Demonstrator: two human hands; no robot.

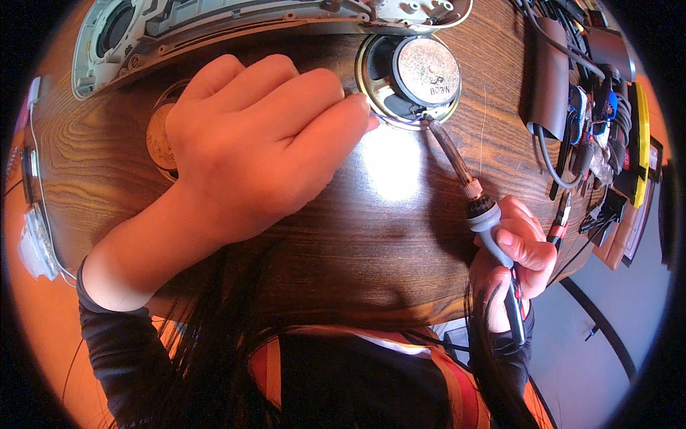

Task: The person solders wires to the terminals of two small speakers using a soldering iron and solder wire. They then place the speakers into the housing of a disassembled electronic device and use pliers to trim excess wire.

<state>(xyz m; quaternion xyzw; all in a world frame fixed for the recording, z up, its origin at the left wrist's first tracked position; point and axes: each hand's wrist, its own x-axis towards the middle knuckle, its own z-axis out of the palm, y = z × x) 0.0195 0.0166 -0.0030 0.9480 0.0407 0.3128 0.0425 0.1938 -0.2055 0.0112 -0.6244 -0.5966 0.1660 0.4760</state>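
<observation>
A round loudspeaker (427,70) lies magnet side up on the wooden table. My right hand (518,250) grips a soldering iron (486,222), whose tip touches the terminal at the speaker's near rim. Closed in a pinch just left of that rim, my left hand (264,136) holds a thin purple wire (391,119) that runs to the same terminal. A second loudspeaker (160,137) sits partly hidden behind my left hand.
A grey plastic housing (236,21) with a speaker in its left end stretches along the far side. Cables, a dark grey cylinder (549,89) and tools crowd the right edge, by a yellow-edged object (643,146). A white cable (39,193) runs down the table's left side.
</observation>
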